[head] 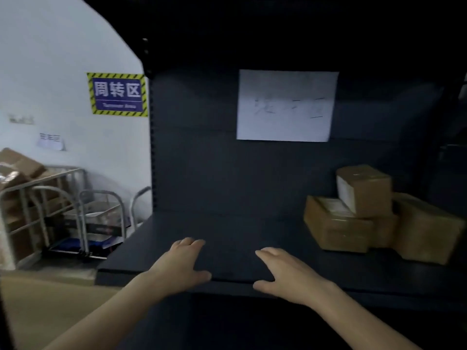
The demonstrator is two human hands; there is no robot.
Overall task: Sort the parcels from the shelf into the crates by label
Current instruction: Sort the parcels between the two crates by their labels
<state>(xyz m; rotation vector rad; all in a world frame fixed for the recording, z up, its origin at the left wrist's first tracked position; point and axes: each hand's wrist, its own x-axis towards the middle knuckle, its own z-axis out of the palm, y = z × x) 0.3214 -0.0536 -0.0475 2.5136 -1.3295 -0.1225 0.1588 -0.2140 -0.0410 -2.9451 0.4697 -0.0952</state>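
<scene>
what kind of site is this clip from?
Probably a warehouse or parcel depot. A dark metal shelf holds taped cardboard parcels, a hazard-striped wall sign marks a turnover area, and carts loaded with boxes stand at the left.

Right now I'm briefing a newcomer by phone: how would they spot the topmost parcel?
Find the dark shelf with a white sheet on its back wall. At its right end sit brown parcels. Yours is the small box stacked on top, white label on its left face.
</scene>
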